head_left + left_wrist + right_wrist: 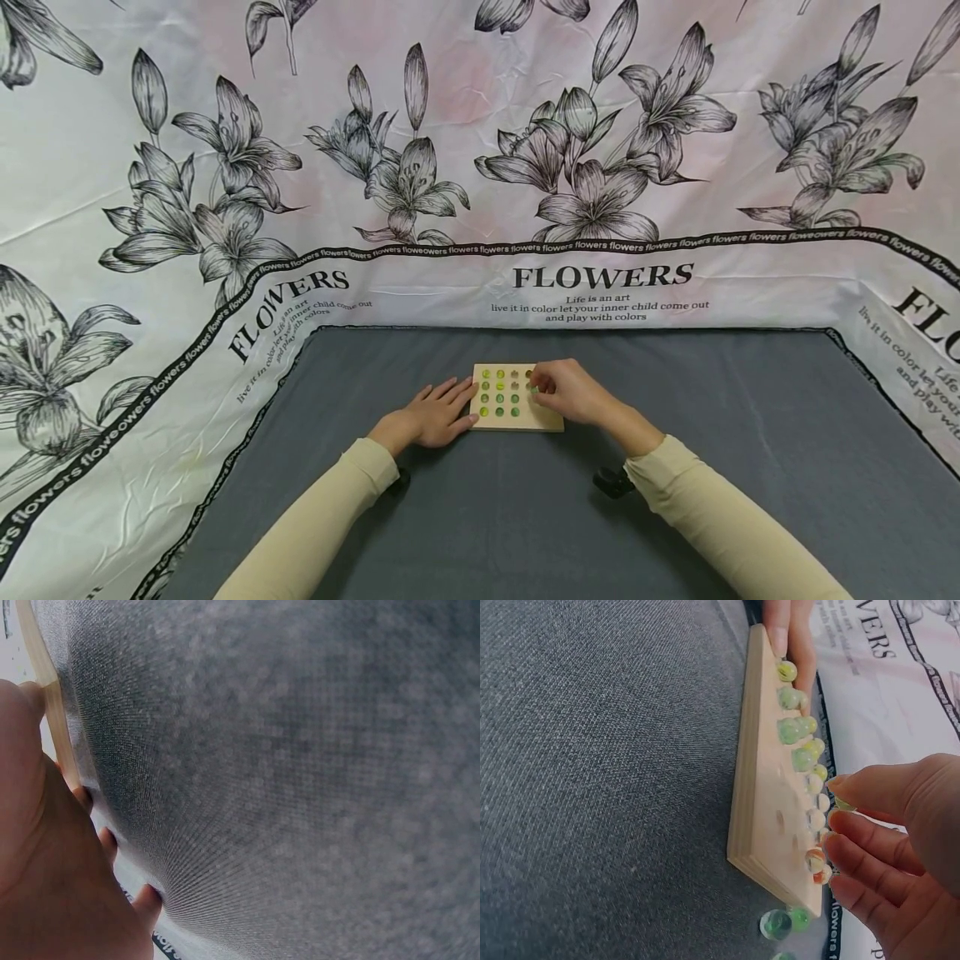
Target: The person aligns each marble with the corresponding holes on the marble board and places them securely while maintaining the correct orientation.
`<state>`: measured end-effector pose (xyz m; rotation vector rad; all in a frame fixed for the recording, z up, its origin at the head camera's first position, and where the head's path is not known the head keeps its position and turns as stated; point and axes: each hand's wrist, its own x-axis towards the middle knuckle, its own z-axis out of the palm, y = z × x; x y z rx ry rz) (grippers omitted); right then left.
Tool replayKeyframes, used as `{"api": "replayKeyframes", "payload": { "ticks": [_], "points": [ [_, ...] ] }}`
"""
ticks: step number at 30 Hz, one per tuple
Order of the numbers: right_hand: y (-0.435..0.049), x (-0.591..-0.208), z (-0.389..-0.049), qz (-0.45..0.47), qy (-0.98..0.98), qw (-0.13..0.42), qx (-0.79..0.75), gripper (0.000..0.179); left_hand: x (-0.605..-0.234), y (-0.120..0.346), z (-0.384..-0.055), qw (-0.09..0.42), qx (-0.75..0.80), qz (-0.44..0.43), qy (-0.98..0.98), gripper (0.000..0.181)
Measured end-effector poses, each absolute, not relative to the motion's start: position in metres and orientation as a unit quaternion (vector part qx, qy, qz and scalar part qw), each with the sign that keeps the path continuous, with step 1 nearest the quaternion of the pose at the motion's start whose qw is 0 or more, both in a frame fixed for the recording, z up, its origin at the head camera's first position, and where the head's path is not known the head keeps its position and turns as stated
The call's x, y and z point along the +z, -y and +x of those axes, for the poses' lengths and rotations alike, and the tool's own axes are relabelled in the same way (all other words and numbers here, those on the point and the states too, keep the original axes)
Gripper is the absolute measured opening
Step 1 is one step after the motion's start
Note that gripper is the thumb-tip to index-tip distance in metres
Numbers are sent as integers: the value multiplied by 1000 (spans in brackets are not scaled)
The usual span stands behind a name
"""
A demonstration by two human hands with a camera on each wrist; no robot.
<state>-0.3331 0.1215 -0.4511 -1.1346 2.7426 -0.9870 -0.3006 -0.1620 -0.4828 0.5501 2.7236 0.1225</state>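
A light wooden board (pixel 546 423) with rows of round hollows lies flat on the grey cloth. Glass marbles (pixel 791 731), yellow, green, clear and orange-streaked, sit in many hollows; two bare hollows (pixel 780 819) show near the right end. My left hand (pixel 437 417) rests beside the board with fingers spread and straight, its fingertips and thumb at the left edge. Over the right part of the board, my right hand (pixel 573 392) pinches a small greenish marble (pixel 845 804) between thumb and index finger. The other fingers are bent, close above the orange-streaked marbles (pixel 815 860).
Several loose green marbles (pixel 776 925) lie on the cloth past the board's right end, hidden behind my right hand in the head view. A white floral sheet (pixel 600 287) rises behind the table's far edge. Dark wrist devices (pixel 613 482) hang under both forearms.
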Motion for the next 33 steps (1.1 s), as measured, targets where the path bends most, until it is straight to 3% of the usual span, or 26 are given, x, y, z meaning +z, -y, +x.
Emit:
{"api": "replayKeyframes", "payload": {
  "ticks": [20, 33],
  "points": [
    [-112, -458, -339, -371, -886, 48, -275, 6, -477, 160, -295, 175, 41, 194, -964, 67],
    [-117, -459, -335, -376, -884, 33, -275, 19, -473, 159, -292, 180, 47, 192, -963, 66]
  ]
}}
